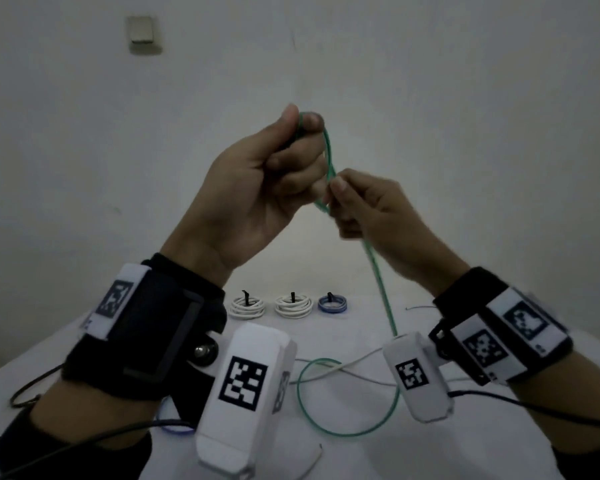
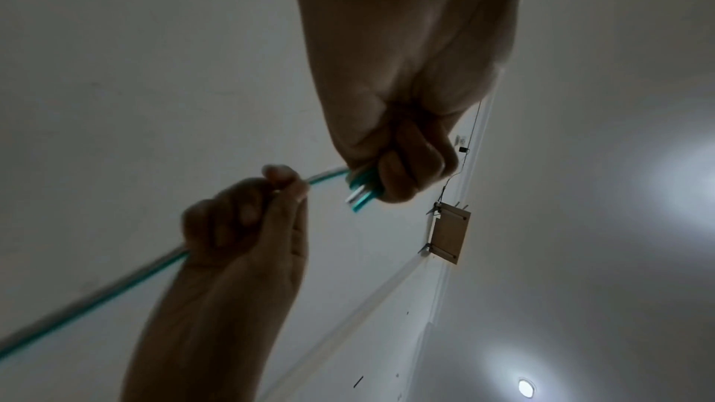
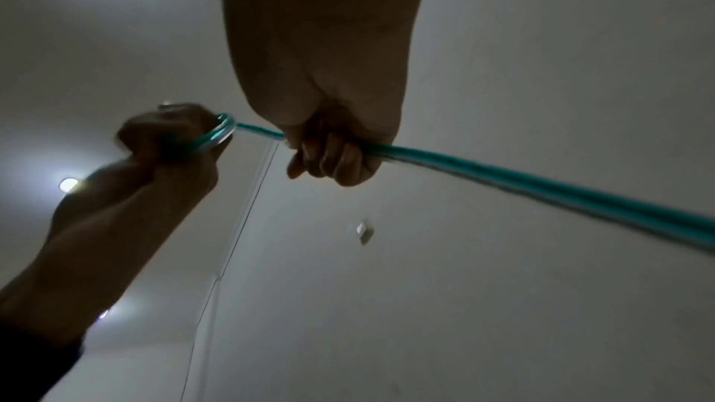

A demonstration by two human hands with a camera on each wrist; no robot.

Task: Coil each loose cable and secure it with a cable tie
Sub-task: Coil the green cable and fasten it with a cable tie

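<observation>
Both hands are raised above the table with a green cable (image 1: 329,157) between them. My left hand (image 1: 291,150) grips a small loop of it between thumb and curled fingers; in the left wrist view the loop's turns (image 2: 361,187) stick out of the left hand (image 2: 398,164). My right hand (image 1: 340,199) pinches the cable just below, right beside the left fingers, and the right hand (image 3: 325,155) has the cable (image 3: 541,185) running through its curled fingers. The rest of the cable hangs down and lies in a wide loop (image 1: 347,433) on the white table (image 1: 378,330).
Two white coils (image 1: 247,306) (image 1: 293,305) and a blue coil (image 1: 332,303), each with a black tie, sit in a row at the table's far side. A loose white cable (image 1: 354,370) crosses the green loop. A blue cable (image 1: 177,430) and a black wire (image 1: 25,393) lie at the left.
</observation>
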